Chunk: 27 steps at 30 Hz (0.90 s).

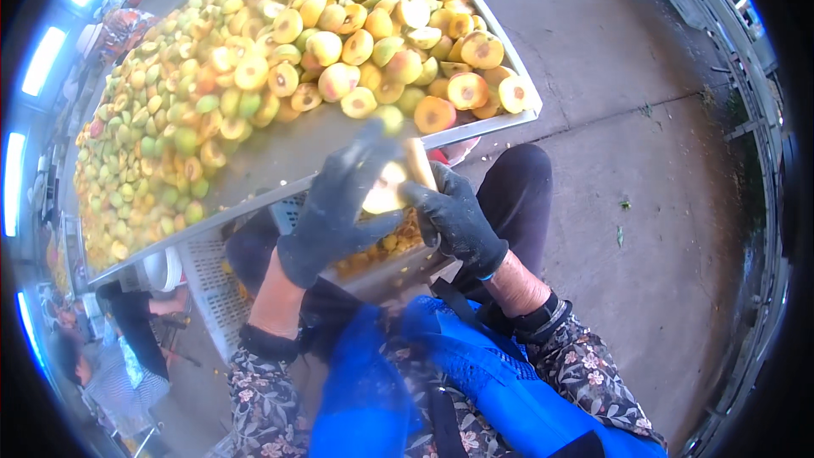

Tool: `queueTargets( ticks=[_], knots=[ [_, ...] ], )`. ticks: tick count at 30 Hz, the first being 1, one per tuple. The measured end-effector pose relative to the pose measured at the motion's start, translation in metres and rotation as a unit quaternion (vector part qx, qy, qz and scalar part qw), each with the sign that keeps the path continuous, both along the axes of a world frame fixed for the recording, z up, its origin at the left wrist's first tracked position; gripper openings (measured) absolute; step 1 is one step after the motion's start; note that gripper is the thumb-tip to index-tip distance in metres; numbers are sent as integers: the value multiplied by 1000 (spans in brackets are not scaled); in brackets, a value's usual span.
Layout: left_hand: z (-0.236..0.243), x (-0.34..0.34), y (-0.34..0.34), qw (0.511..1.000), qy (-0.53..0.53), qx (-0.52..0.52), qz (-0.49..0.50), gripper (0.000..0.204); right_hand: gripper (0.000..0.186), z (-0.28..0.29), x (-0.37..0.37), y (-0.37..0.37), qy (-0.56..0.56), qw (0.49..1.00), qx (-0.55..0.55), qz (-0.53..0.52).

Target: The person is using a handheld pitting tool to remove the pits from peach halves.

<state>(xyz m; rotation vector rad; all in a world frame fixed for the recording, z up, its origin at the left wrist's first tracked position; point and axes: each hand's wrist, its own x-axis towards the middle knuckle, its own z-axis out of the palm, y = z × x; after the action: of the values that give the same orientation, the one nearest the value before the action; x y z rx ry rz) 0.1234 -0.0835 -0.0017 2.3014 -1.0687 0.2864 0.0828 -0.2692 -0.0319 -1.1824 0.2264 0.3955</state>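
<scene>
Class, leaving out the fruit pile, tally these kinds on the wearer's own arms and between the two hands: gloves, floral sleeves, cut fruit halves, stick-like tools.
Black gloves, left and right: 2
Floral sleeves, left and right: 2
Cut stone-fruit half: 1
Tan stick-like tool, blurred: 1
Total: 6

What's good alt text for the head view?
A dark-gloved left hand and right hand meet around a blurred, pale cut fruit, the right also gripping a tan handle-like object. In front, a table is heaped with halved yellow-green fruit; below it is a pale perforated crate.
</scene>
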Motion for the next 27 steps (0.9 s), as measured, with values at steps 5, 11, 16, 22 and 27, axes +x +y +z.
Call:
queueTargets(
  ticks=[5, 11, 16, 22, 27],
  knots=[
    [-17, -23, 19, 981, 22, -154, 113, 78, 38, 7, -4, 35, 15, 998, 63, 3],
    [-14, -51, 22, 627, 308, -707, 114, 61, 34, 17, -11, 72, -179, 976, -119, 31],
    [-21, -57, 56, 894, -31, -337, 293, 53, 29, 24, -25, 86, -351, 901, -254, 32],
    [1, -73, 59, 862, 55, -379, 333, 42, 20, 30, -31, 104, -457, 779, -421, 85],
    [11, -77, 50, 788, 162, -449, 389, 51, 52, 32, -35, 109, -537, 658, -511, 134]
  ],
)
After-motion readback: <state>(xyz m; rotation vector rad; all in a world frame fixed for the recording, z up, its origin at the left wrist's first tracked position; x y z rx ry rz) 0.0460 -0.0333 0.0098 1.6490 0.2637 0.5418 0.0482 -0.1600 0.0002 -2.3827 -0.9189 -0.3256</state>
